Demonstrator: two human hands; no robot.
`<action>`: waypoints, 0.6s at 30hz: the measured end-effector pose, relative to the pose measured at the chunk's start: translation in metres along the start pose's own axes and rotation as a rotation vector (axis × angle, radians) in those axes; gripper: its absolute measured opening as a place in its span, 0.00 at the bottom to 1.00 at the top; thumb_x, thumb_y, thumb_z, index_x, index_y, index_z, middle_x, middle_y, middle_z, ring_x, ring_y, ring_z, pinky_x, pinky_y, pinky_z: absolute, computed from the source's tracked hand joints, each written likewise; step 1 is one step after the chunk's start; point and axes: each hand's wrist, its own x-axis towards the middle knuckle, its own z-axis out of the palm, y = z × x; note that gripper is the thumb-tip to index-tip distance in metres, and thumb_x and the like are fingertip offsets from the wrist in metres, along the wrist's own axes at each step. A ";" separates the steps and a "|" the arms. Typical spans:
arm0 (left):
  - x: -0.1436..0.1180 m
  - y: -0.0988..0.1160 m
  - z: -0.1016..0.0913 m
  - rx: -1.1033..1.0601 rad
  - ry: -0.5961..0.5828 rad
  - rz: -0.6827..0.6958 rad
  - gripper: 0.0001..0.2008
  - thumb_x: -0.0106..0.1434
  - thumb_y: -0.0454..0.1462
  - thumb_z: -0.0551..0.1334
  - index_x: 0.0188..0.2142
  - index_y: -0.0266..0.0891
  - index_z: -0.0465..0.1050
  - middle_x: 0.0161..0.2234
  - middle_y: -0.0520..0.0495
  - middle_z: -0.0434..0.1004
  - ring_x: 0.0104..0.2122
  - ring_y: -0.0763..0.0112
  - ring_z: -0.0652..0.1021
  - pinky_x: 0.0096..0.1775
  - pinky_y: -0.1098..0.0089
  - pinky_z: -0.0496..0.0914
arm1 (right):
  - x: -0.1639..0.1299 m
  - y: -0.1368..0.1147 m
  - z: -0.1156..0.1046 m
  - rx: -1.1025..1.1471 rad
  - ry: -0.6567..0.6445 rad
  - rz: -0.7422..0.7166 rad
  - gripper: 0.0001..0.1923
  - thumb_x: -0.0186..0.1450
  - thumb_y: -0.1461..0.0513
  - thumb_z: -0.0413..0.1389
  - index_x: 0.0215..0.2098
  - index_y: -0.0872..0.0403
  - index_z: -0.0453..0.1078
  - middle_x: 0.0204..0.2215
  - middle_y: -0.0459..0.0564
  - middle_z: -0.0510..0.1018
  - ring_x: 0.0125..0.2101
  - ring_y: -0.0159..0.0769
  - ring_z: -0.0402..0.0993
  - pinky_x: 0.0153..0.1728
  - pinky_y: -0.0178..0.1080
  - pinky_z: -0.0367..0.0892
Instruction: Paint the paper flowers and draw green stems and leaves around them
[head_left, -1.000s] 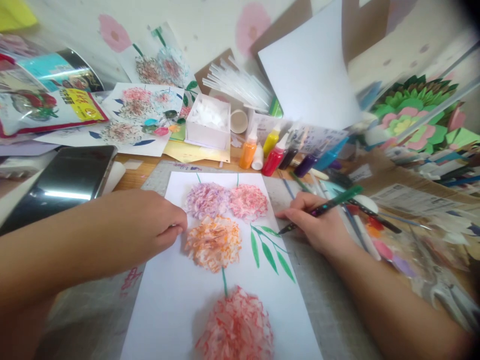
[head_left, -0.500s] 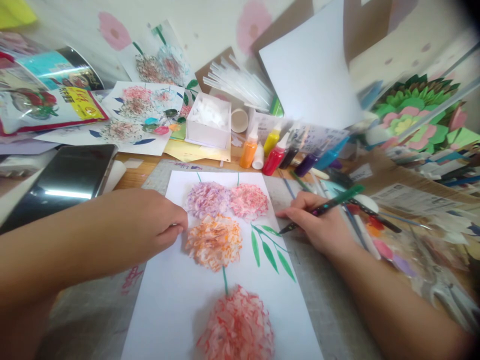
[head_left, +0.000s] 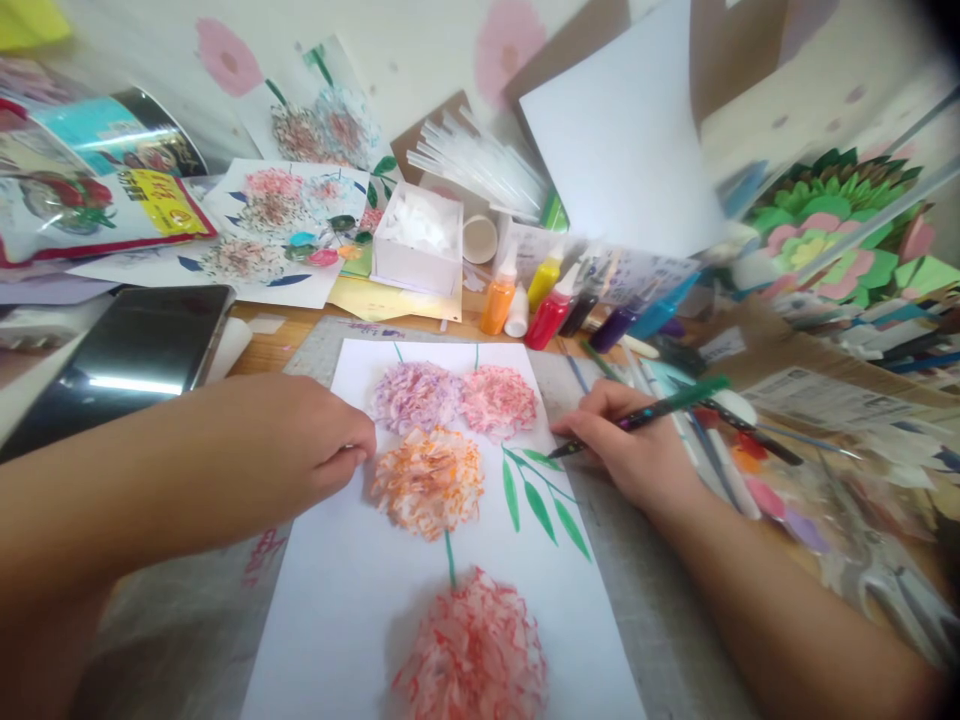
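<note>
A white sheet [head_left: 352, 590] lies on a grey mat in front of me, bearing several fluffy paper flowers: purple [head_left: 415, 396], pink [head_left: 499, 400], orange [head_left: 427, 480] and red [head_left: 472, 650]. Green leaves [head_left: 540, 495] are drawn on it at the right. My left hand [head_left: 300, 445] rests curled on the sheet's left edge, its fingertips pressing the paper beside the orange flower. My right hand [head_left: 637, 445] grips a green marker [head_left: 652, 408], whose tip sits at the sheet's right edge just above the leaves.
Small paint bottles [head_left: 525, 300] stand behind the sheet, with a white box [head_left: 416, 245] and a bundle of clear straws [head_left: 480, 165]. A dark tablet [head_left: 131, 355] lies at the left. Pens and craft scraps [head_left: 750, 460] crowd the right. Finished flower pictures [head_left: 274, 225] lie at the back left.
The marker tip has shifted slightly up and left, close above the drawn leaves. My left hand has stayed in place on the sheet.
</note>
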 end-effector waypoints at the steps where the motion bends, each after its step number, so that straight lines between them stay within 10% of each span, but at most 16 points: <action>1: 0.000 0.000 0.001 -0.005 0.008 0.004 0.17 0.63 0.44 0.47 0.31 0.53 0.75 0.30 0.54 0.78 0.31 0.62 0.75 0.33 0.63 0.58 | 0.000 0.000 0.000 0.000 0.001 0.001 0.13 0.56 0.59 0.58 0.18 0.52 0.64 0.12 0.40 0.64 0.14 0.25 0.57 0.15 0.32 0.51; 18: 0.000 -0.001 0.000 0.006 0.002 0.002 0.17 0.63 0.42 0.47 0.32 0.53 0.76 0.30 0.54 0.79 0.31 0.63 0.76 0.33 0.63 0.59 | -0.001 0.001 -0.001 -0.001 -0.020 -0.020 0.13 0.55 0.59 0.59 0.17 0.52 0.63 0.11 0.40 0.65 0.15 0.26 0.60 0.18 0.32 0.56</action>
